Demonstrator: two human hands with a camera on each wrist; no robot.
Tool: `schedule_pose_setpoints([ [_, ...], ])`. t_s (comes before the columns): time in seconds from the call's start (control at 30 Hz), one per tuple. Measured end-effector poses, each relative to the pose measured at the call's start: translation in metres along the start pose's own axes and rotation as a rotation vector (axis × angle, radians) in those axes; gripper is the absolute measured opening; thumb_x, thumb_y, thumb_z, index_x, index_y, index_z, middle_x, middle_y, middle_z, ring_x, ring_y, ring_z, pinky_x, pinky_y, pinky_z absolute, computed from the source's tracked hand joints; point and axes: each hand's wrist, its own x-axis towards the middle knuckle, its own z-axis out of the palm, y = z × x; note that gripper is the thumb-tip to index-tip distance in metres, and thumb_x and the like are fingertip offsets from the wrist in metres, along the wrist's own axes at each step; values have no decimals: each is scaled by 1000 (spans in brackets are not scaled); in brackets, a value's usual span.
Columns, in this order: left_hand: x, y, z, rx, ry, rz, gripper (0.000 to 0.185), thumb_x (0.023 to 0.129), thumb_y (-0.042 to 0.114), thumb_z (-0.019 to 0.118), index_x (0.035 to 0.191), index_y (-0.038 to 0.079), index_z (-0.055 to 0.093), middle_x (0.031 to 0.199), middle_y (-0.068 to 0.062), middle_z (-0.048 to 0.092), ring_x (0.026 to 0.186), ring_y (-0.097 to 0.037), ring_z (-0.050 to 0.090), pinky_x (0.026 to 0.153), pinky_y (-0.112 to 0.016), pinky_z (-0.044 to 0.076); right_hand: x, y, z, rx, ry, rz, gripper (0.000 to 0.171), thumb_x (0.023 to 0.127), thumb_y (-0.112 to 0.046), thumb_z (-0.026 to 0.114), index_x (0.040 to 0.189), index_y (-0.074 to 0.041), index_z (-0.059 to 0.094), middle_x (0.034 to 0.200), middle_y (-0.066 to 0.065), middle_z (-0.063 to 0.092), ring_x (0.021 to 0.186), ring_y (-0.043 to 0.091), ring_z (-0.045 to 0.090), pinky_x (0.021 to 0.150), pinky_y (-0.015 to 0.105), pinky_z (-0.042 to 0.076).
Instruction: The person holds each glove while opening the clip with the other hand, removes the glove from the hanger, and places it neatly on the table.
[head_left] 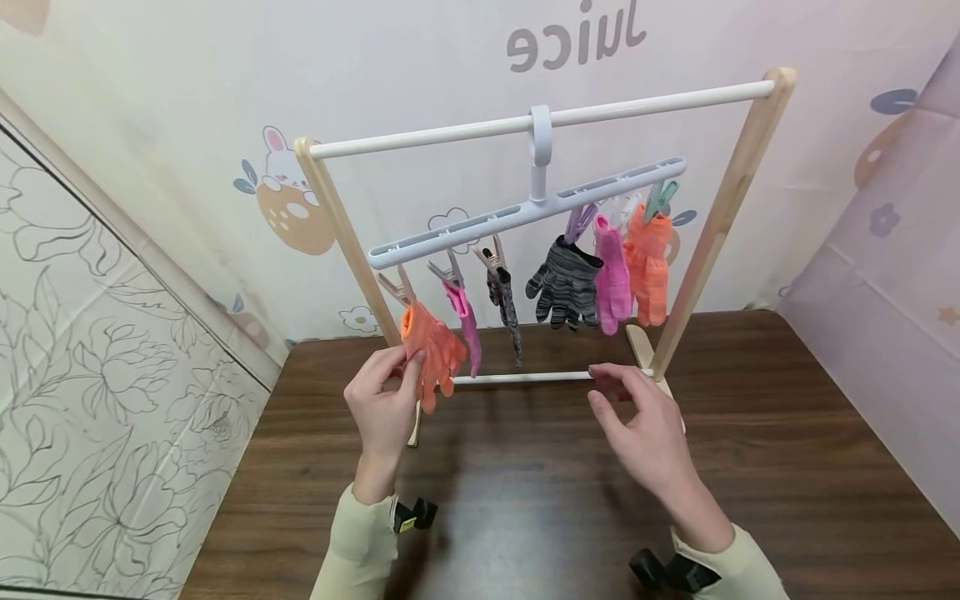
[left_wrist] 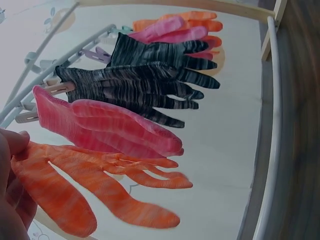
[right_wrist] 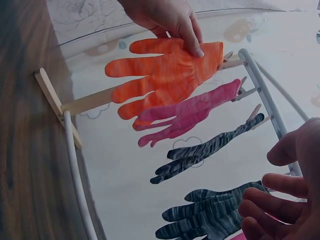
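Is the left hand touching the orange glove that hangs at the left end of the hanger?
Touching. In the right wrist view, the left hand lays its fingers on the cuff of the orange glove.

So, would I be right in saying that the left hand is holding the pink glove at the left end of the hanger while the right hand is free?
Not quite: the left hand holds the orange glove, not the pink one beside it, as the head view shows. It does hang at the left end of the hanger, and the right hand is free.
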Motion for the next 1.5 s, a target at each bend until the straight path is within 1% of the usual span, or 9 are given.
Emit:
schedule_pose_setpoints([
  [0.27, -7, 6, -1, 13, -24, 16, 16, 78, -16, 75, 92, -9, 74, 84, -17, 71, 65, -23, 62, 65, -16, 50, 6, -10, 0, 49, 7, -61, 27, 91, -9, 71, 118, -10, 68, 108, 1, 68, 85, 14, 62, 77, 23, 45],
  [0.43, -10, 9, 0, 14, -52, 14, 16, 77, -18, 75, 92, -12, 74, 84, -19, 68, 64, -23, 61, 64, -15, 49, 10, -16, 2, 63, 10, -110, 27, 91, -8, 71, 117, -10, 69, 108, 0, 68, 86, 13, 62, 77, 25, 46],
  [0.67, -16, 9, 2, -16, -39, 11, 16, 74, -19, 77, 89, -13, 74, 81, -20, 65, 64, -22, 59, 60, -23, 50, 16, -28, 4, 94, 8, -163, 27, 89, -8, 73, 115, -11, 69, 113, -3, 67, 91, 10, 61, 79, 22, 47],
  [0.87, -19, 14, 4, -17, -25, 23, 17, 72, -19, 78, 86, -10, 73, 79, -19, 64, 63, -23, 59, 58, -30, 52, 20, -38, 8, 143, 43, -227, 28, 87, -4, 73, 114, -12, 71, 113, -3, 68, 97, 15, 63, 80, 18, 47],
  [1.0, -21, 14, 5, -46, -1, 36, 18, 70, -20, 77, 83, -9, 71, 77, -17, 64, 62, -22, 58, 56, -29, 52, 22, -46, 12, 183, 44, -259, 29, 87, -4, 73, 114, -12, 71, 114, -3, 68, 97, 15, 63, 80, 19, 47],
  [1.13, -28, 1, 7, -67, 6, 41, 20, 70, -17, 80, 84, -6, 71, 78, -15, 65, 61, -19, 59, 58, -24, 51, 24, -52, 18, 211, 29, -266, 29, 87, -4, 72, 115, -13, 71, 114, -3, 67, 96, 12, 62, 79, 21, 49],
  [1.27, -35, -12, 10, -71, -17, 39, 19, 73, -9, 82, 88, 0, 75, 83, -9, 68, 63, -16, 61, 59, -23, 52, 27, -58, 21, 233, 17, -280, 28, 87, -6, 72, 114, -12, 71, 115, -3, 67, 96, 12, 62, 80, 25, 50],
  [1.33, -37, -14, 10, -79, -27, 43, 18, 76, -7, 82, 90, 2, 76, 86, -7, 69, 65, -16, 61, 60, -23, 52, 29, -62, 23, 244, 10, -291, 28, 87, -6, 72, 114, -12, 70, 115, -2, 67, 96, 15, 62, 80, 27, 49],
  [1.5, -40, -14, 10, -110, -58, 67, 18, 80, -5, 78, 96, 3, 77, 91, -7, 71, 69, -17, 63, 62, -25, 54, 34, -70, 25, 267, -2, -319, 30, 87, -7, 71, 117, -11, 70, 116, -2, 67, 98, 18, 62, 82, 25, 48],
])
